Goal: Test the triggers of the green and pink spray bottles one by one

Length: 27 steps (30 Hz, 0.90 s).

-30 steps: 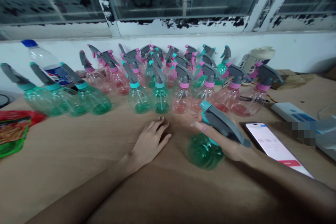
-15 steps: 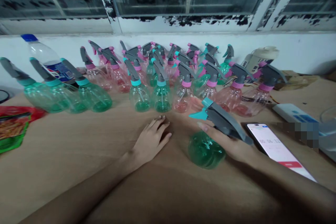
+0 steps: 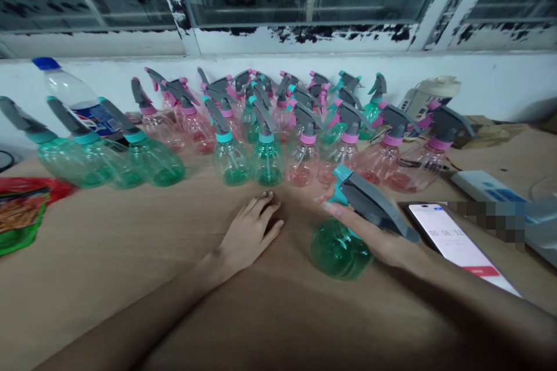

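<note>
My right hand [image 3: 374, 237] grips a green spray bottle [image 3: 339, 249] by its neck, tilted, with the grey trigger head [image 3: 369, 202] pointing right and my fingers pulled in on the teal trigger. The bottle's base rests near the brown table [image 3: 130, 266]. My left hand [image 3: 250, 232] lies flat on the table just left of it, fingers stretched out, holding nothing. Behind both hands stand several pink spray bottles [image 3: 300, 156] and several green spray bottles [image 3: 230, 156] in rows.
Three green spray bottles [image 3: 148, 153] lean at the left, with a clear drink bottle [image 3: 78, 98] behind them. A snack packet [image 3: 20, 217] lies at the left edge. A lit phone [image 3: 456, 240] lies right of my right hand, a white device [image 3: 487, 185] beyond it.
The teal trigger stuck out half a second ago and is now pulled in under my right fingers. My left hand has stayed still.
</note>
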Tool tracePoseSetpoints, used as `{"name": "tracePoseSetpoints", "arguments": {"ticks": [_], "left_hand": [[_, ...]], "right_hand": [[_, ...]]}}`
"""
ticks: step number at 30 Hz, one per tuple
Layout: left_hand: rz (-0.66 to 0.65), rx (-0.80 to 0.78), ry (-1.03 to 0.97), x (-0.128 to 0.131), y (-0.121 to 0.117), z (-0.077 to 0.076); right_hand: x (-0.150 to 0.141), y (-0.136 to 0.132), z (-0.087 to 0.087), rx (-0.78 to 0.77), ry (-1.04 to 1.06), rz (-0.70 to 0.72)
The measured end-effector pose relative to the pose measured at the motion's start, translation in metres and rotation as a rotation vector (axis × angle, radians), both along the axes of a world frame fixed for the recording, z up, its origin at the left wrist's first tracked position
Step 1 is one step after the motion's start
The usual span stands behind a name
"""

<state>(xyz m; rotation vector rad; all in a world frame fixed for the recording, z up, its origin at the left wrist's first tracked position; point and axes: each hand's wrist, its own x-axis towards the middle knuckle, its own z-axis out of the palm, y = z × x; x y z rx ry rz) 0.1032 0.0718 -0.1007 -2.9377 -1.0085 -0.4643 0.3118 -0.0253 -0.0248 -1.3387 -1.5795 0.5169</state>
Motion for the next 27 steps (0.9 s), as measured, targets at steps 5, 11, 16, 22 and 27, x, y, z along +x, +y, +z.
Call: {"name": "tracePoseSetpoints", "arguments": {"ticks": [5, 11, 16, 22, 27], "left_hand": [[-0.001, -0.002, -0.008, 0.0, 0.0, 0.0], [0.008, -0.013, -0.009, 0.001, 0.0, 0.002], [0.006, -0.01, -0.007, 0.001, 0.0, 0.001], [0.002, 0.011, -0.009, 0.0, -0.001, 0.0], [-0.005, 0.017, -0.027, 0.0, -0.001, 0.0]], "right_hand": [[0.001, -0.003, 0.0, 0.031, -0.047, -0.026], [-0.001, -0.004, 0.006, 0.03, -0.022, 0.001], [-0.004, -0.007, 0.01, 0.023, -0.098, -0.097], [-0.004, -0.006, 0.008, 0.032, -0.108, -0.11], [-0.003, -0.005, 0.006, 0.042, -0.137, -0.124]]}}
